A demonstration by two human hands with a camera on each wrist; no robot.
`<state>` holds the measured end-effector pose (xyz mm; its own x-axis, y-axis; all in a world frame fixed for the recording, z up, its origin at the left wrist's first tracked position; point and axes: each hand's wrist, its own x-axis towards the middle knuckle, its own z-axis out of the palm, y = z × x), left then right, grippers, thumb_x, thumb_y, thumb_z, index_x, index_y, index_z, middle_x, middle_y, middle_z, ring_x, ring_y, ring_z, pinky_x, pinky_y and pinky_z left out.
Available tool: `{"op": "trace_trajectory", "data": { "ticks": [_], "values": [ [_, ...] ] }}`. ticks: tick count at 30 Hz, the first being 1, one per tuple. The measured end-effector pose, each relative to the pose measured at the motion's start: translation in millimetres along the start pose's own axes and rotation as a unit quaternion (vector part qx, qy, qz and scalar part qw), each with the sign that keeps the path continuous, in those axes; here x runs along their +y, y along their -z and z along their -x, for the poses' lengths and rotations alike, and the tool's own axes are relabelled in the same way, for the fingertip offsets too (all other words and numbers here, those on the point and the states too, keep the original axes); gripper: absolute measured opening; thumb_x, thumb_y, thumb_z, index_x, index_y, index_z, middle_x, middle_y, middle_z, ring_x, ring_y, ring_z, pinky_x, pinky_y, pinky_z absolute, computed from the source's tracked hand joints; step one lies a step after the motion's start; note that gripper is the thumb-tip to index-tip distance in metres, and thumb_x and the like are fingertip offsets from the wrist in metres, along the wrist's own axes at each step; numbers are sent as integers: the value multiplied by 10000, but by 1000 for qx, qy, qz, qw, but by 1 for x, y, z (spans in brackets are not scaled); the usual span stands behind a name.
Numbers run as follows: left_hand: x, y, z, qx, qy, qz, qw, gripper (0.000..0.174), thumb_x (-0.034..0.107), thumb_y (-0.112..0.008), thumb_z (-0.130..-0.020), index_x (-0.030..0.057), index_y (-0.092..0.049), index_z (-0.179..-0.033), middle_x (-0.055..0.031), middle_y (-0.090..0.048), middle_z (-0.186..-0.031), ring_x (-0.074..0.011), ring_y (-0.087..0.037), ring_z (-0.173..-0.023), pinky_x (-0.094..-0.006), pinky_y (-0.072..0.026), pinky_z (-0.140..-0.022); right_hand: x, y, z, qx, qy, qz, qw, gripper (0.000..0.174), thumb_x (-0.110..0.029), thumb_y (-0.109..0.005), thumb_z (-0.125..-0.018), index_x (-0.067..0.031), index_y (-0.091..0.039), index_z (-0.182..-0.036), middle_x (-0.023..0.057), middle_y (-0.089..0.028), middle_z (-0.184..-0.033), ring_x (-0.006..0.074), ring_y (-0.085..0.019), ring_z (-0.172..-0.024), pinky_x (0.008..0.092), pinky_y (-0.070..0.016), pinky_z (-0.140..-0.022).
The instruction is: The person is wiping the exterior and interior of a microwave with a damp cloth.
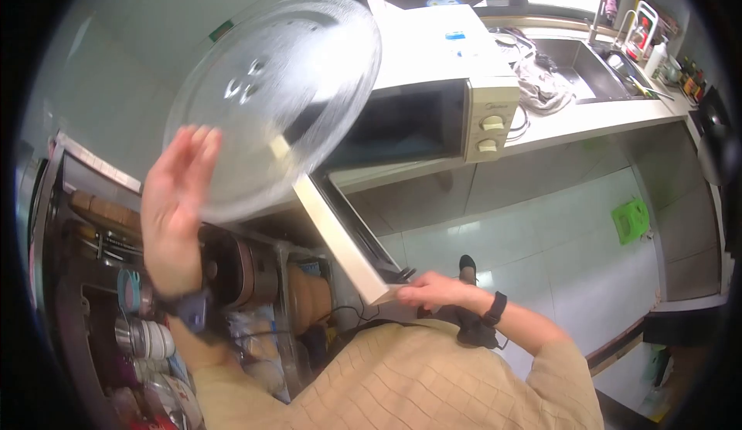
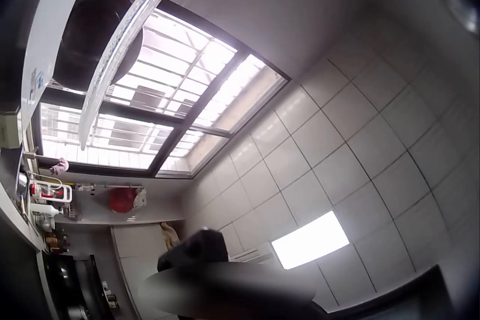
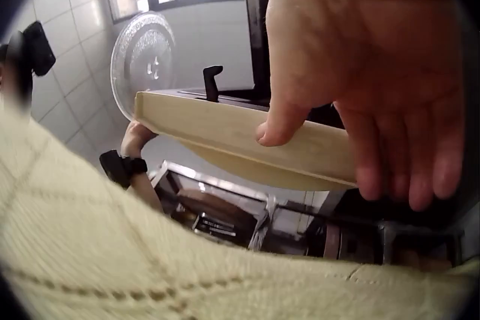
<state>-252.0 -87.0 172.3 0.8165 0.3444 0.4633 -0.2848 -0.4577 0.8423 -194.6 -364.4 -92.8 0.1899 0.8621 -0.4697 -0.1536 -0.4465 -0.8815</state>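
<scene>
My left hand (image 1: 174, 206) holds a round clear glass turntable plate (image 1: 309, 59) by its edge, raised and tilted at the left of the head view. In the left wrist view the plate (image 2: 120, 50) appears edge-on, with fingers at its top end. A white microwave (image 1: 491, 105) stands on the counter, its door (image 1: 340, 237) swung out toward my body. My right hand (image 1: 440, 291) is at the door's free end. In the right wrist view its fairly straight fingers (image 3: 416, 155) point down, and the thumb lies against the pale door edge (image 3: 240, 129).
A sink (image 1: 583, 66) and a crumpled grey cloth (image 1: 541, 86) lie right of the microwave. Below my left arm are shelves with pots (image 1: 143, 337) and a dark rounded appliance (image 1: 232, 267). A green plastic item (image 1: 631, 221) is at the right, low down.
</scene>
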Motion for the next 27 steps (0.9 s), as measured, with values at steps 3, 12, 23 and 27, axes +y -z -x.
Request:
{"op": "trace_trajectory", "data": {
  "ticks": [3,12,23,27],
  "values": [
    [2,52,39,106,219,344,907,272,72,-462,-917,-52,-449,-1159,-116,-534,-1022,-213,-539,-1008,-281,-492,-840,-20,-20,-18,-44,14,80,996,653,-598,-470,-812,1,-639,-1011,161,-627,-1001,270,-598,-913,360,-482,-749],
    [36,44,156,200,309,281,886,176,119,-454,-927,30,-490,-1075,-79,-560,-833,-196,-592,-751,-304,-554,-671,16,-1,-51,-20,58,30,998,550,-340,-555,-856,-3,-430,-1272,170,-504,-1240,280,-481,-1146,339,-378,-960],
    [-9,-42,154,141,490,269,817,106,94,-522,-870,25,-512,-949,-132,-628,-787,-273,-658,-691,-348,-571,-562,71,106,-25,323,18,-100,941,204,-118,-519,-843,-16,-579,-1009,59,-609,-831,164,-581,-713,272,-476,-637],
    [-41,-65,148,163,520,269,794,92,86,-523,-867,19,-517,-930,-119,-619,-772,-259,-651,-689,-331,-569,-581,92,226,38,663,137,195,710,280,-45,-503,-803,-24,-560,-1076,122,-572,-1036,225,-564,-865,310,-449,-790]
  ]
}}
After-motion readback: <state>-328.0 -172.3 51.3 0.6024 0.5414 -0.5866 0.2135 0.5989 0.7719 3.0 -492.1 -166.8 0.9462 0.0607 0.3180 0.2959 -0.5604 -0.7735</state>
